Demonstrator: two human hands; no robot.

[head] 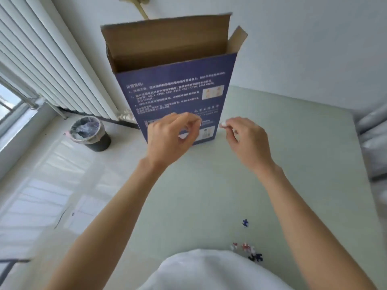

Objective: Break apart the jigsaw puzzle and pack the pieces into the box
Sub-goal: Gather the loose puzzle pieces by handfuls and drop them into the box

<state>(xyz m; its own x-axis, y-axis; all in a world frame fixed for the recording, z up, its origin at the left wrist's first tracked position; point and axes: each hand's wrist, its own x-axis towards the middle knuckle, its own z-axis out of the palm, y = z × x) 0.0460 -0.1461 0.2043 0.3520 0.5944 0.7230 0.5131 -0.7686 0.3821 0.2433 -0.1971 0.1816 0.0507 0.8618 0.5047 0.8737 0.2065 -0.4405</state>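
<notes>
Up close, a person's two bare hands hovered in front of the tall blue box (pixel 176 97), which stood upright w/ top flaps open on the pale green desk (pixel 293 143). Left hand (pixel 169 137) had fingers curled, thumb & forefinger pressed together; whether its grip held a piece couldn't be told. Right hand (pixel 245 139) pinched a small white piece (pixel 223 124) at its fingertips, just beside the box's lower right corner. Loose puzzle pieces (pixel 249 251), blue, red & white, lay near the desk's front edge; one blue piece (pixel 245 222) sat apart. Lined waste bin (pixel 90 133) stood on the floor left of the desk.
</notes>
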